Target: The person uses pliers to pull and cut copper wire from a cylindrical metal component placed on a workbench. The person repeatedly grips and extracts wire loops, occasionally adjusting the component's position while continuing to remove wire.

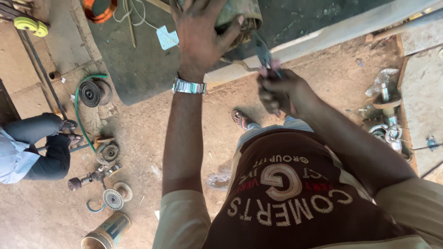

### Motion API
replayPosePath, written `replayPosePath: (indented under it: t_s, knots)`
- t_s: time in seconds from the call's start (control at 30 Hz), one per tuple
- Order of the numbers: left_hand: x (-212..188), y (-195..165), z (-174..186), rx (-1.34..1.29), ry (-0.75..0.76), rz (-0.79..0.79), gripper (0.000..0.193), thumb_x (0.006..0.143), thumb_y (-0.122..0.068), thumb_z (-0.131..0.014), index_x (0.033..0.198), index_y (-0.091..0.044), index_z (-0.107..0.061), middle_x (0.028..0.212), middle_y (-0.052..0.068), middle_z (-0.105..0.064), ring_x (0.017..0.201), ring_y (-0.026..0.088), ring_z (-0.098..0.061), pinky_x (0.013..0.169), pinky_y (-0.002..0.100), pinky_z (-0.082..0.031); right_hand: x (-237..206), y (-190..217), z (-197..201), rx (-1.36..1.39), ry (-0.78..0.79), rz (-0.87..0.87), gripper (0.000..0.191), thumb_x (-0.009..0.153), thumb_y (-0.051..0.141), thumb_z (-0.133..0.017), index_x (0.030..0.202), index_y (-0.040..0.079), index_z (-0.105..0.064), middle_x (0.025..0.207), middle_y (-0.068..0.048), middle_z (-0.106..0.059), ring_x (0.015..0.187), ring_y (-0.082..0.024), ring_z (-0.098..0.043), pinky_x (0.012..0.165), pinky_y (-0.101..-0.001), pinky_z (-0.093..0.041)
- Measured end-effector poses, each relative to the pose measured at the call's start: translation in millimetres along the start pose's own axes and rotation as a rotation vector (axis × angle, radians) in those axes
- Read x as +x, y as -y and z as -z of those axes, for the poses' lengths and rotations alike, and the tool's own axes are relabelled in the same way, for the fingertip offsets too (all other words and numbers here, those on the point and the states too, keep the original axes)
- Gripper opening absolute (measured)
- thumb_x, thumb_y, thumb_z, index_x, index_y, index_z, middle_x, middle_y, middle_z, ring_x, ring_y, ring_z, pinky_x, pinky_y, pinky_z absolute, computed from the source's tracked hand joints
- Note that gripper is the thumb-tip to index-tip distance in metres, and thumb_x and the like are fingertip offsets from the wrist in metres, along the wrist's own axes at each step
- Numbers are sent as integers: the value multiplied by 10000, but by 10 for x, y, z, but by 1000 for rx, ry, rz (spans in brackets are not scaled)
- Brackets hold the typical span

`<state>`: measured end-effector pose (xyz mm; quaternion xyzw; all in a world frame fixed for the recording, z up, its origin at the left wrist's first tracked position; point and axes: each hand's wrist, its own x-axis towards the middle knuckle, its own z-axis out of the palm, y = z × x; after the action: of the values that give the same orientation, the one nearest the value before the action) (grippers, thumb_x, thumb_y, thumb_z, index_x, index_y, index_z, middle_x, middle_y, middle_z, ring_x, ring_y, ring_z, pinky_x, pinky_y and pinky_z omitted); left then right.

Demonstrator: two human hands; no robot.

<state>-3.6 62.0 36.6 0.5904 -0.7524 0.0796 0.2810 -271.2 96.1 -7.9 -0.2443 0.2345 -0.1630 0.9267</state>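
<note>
Rounded greenish motor housing (240, 14), metal pliers (264, 54)

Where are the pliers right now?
In the head view, the pliers are up near the top, a bit right of the middle, gripped in the right hand. Their tips reach toward the motor part under the left hand.

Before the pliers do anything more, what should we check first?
1. Left hand steadying the motor part: ok.
2. Right hand wrapped firmly round the pliers: ok.
3. Pliers' tip biting a wire: cannot tell, hidden.
4. Left fingers away from the pliers' tip: cannot tell.
5. Sandalled foot out from under the work: ok.
6. Seated person well off to the side: ok.
</note>
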Motion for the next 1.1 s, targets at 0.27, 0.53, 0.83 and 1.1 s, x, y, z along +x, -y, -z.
replayPosePath:
  t_s: [0.27, 0.53, 0.83, 1.1]
  knots:
    - [20, -45, 142, -39, 52, 88, 608, 877, -447, -894, 1388, -237, -640, 1440, 40, -626, 1425, 308, -435, 1172, 720, -232, -422, 264, 118, -438, -328, 278, 125, 1037, 88, -514, 1147, 45, -555, 695, -81, -557, 546, -191, -543, 516, -335, -444]
    - [20, -1, 84, 17, 108, 50, 955, 657, -488, -1049, 1443, -263, -555, 1514, 24, -527, 1463, 317, -365, 1158, 750, -262, -234, 331, 15, -973, -308, 220, 164, 1047, 135, -517, 1180, 39, -526, 798, -75, -571, 709, -173, -595, 691, -365, -499]
    - [66, -80, 34, 79, 160, 74, 1015, 645, -459, -1039, 1482, -242, -508, 1486, 19, -538, 1432, 318, -398, 1118, 815, -215, -109, 432, -111, -1441, -380, 398, 311, 1006, 206, -618, 1220, -16, -575, 994, -202, -650, 966, -351, -613, 867, -488, -489]
    - [271, -301, -156, 153, 282, 93, 735, 730, -479, -967, 1302, -169, -627, 1074, 46, -718, 1046, 267, -652, 1045, 825, -285, -205, 513, -123, -1540, -515, 328, 471, 988, 192, -621, 1408, -2, -532, 1256, -223, -645, 1164, -428, -576, 977, -574, -446]
